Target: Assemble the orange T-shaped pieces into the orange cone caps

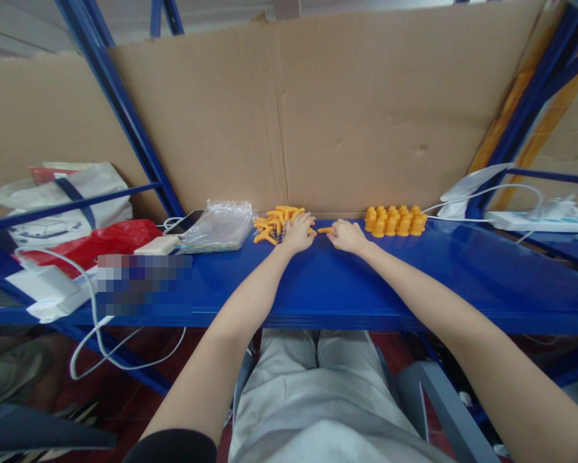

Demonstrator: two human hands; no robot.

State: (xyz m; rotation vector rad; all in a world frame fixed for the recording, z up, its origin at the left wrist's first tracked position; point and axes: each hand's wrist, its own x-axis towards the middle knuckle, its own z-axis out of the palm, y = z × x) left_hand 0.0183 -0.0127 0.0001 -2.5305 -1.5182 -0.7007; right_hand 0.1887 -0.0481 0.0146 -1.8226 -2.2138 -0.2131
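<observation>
On the blue shelf top lies a pile of orange branched plastic pieces (272, 222), with bits of metal chain among them. My left hand (298, 234) is at the pile's right side, fingers bent and closed around an orange piece that peeks out by the thumb; most of it is hidden. A short gap away, my right hand (347, 235) pinches a small orange plastic rod (325, 230) that points toward the left hand. Just right of it, several orange bell-shaped plastic pieces (395, 221) stand upright in close rows.
Cardboard (366, 116) walls off the back. At left are a clear plastic bag stack (221, 226), a dark phone (186, 222), a red bag (100, 243) and a white charger (42, 283) with looping cables. A white power strip (520, 221) lies at far right.
</observation>
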